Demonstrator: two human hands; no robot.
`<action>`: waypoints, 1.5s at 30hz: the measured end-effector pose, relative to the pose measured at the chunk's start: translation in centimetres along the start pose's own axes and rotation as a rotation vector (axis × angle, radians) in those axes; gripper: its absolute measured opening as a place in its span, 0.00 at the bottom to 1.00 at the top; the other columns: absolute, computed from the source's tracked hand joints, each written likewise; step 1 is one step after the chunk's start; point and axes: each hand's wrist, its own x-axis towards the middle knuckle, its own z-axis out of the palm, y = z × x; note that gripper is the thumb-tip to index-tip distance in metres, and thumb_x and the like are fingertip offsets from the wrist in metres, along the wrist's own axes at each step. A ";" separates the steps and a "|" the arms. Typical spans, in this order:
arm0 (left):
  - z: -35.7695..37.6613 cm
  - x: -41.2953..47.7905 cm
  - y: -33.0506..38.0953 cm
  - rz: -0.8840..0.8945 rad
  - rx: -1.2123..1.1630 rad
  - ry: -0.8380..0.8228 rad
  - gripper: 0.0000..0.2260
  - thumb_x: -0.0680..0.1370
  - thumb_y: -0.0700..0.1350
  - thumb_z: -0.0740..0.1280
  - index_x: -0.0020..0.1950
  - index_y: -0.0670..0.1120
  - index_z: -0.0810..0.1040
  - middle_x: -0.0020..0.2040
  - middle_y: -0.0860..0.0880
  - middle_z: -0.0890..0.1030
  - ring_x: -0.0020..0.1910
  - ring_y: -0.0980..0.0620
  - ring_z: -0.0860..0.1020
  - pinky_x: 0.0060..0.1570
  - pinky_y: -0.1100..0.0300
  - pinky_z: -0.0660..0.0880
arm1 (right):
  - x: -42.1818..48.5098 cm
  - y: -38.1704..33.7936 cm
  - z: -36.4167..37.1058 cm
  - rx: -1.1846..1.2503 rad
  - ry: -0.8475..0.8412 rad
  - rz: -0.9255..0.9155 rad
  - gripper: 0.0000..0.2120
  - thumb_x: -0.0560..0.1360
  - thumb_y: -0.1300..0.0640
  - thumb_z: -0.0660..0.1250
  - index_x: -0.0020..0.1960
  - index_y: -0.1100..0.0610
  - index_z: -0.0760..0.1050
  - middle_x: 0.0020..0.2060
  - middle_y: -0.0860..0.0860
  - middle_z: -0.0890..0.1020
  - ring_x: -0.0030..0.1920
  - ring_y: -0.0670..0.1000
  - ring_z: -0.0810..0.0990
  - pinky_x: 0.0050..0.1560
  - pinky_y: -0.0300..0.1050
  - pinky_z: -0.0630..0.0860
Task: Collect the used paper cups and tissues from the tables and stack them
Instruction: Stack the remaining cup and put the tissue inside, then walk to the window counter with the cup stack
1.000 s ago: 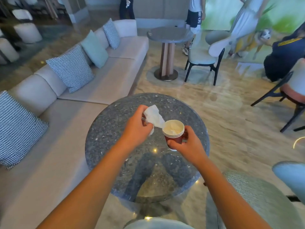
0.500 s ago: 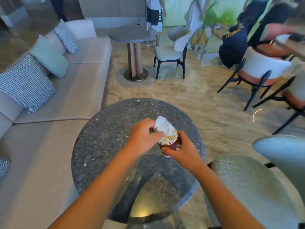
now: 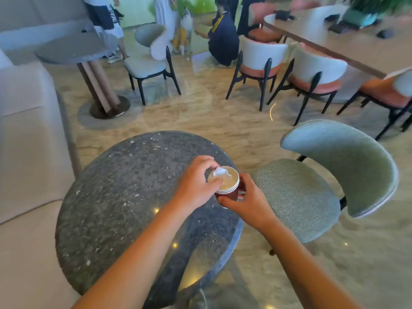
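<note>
Now that the crumpled white tissue (image 3: 220, 172), pinched by our left hand (image 3: 196, 186), has gone from above the rim into the nested red paper cups (image 3: 226, 186) gripped by our right hand (image 3: 243, 200) over the round speckled stone table (image 3: 124, 197), we judge this table's collection nearly done.

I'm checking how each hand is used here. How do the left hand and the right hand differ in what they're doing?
The left hand is above the stack of paper cups, fingertips pushing the white tissue into the top cup; the right hand grips the stack's red side from below. The left hand reaches over the round table; the right hand is at its edge. Both touch the same stack.
</note>
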 end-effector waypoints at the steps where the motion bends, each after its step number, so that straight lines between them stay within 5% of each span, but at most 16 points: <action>1: 1.1 0.2 0.9 0.033 -0.014 -0.007 0.08 0.70 0.41 0.73 0.46 0.49 0.78 0.57 0.56 0.75 0.56 0.59 0.75 0.56 0.66 0.69 | -0.8 0.4 -1.2 -0.002 0.034 0.004 0.30 0.67 0.48 0.82 0.64 0.47 0.73 0.53 0.42 0.84 0.54 0.41 0.83 0.59 0.48 0.81; 5: 5.8 0.3 5.3 0.104 0.028 -0.120 0.05 0.73 0.48 0.75 0.40 0.50 0.81 0.64 0.54 0.75 0.61 0.57 0.74 0.59 0.60 0.69 | -4.3 2.5 -6.3 0.002 0.149 0.028 0.29 0.67 0.47 0.82 0.63 0.45 0.73 0.52 0.41 0.85 0.51 0.40 0.83 0.57 0.49 0.82; 11: 14.5 -2.4 12.8 0.148 0.104 -0.394 0.19 0.79 0.62 0.62 0.53 0.50 0.85 0.61 0.61 0.73 0.57 0.59 0.73 0.60 0.54 0.72 | -10.7 6.6 -14.3 0.073 0.297 0.054 0.29 0.67 0.47 0.82 0.64 0.46 0.74 0.52 0.40 0.85 0.50 0.38 0.84 0.53 0.39 0.80; 14: 18.7 -3.9 15.9 0.199 0.093 -0.412 0.23 0.76 0.67 0.59 0.50 0.51 0.85 0.65 0.59 0.73 0.59 0.59 0.74 0.60 0.56 0.71 | -13.9 9.3 -18.0 0.107 0.358 0.081 0.28 0.67 0.49 0.82 0.63 0.46 0.74 0.52 0.41 0.85 0.52 0.39 0.84 0.54 0.40 0.81; 23: 25.7 -4.8 23.6 0.452 0.010 -0.329 0.07 0.78 0.51 0.66 0.51 0.52 0.82 0.51 0.58 0.81 0.53 0.60 0.79 0.51 0.66 0.72 | -19.8 15.4 -27.6 0.146 0.591 0.157 0.28 0.63 0.46 0.82 0.59 0.45 0.74 0.51 0.41 0.85 0.54 0.42 0.84 0.55 0.42 0.80; 32: 33.3 1.6 26.0 0.675 0.385 -0.366 0.16 0.76 0.57 0.62 0.57 0.51 0.80 0.53 0.56 0.82 0.53 0.53 0.79 0.52 0.52 0.77 | -19.2 18.9 -34.5 0.175 0.752 0.243 0.25 0.67 0.53 0.82 0.59 0.47 0.75 0.51 0.42 0.85 0.49 0.39 0.84 0.54 0.41 0.81; 45: 52.4 11.8 38.8 0.998 0.268 -0.651 0.18 0.79 0.51 0.66 0.68 0.49 0.75 0.63 0.53 0.79 0.59 0.49 0.77 0.55 0.54 0.74 | -20.8 22.7 -50.0 0.213 1.195 0.422 0.21 0.70 0.54 0.80 0.56 0.41 0.75 0.50 0.41 0.85 0.48 0.36 0.83 0.50 0.33 0.77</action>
